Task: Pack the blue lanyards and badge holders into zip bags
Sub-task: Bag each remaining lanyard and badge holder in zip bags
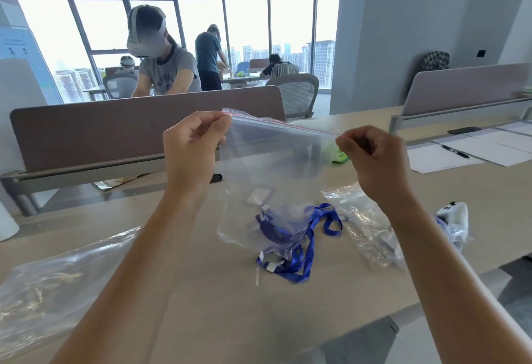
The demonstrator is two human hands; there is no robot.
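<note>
I hold a clear zip bag [276, 168] up above the table by its red-striped top edge. My left hand [195, 139] pinches the bag's left top corner and my right hand [371, 150] pinches its right top corner. The bag hangs down, its lower end resting over a heap of blue lanyards [299, 242] on the table. A clear badge holder [257, 196] shows through the bag just above the heap; whether anything lies inside the bag I cannot tell.
Another clear bag [365, 228] lies to the right, more plastic bags [49, 286] at the left. A filled bag with white and blue contents [453, 219] sits far right. Papers and a pen [454, 152] lie beyond. A desk divider [115, 136] runs behind; people work further back.
</note>
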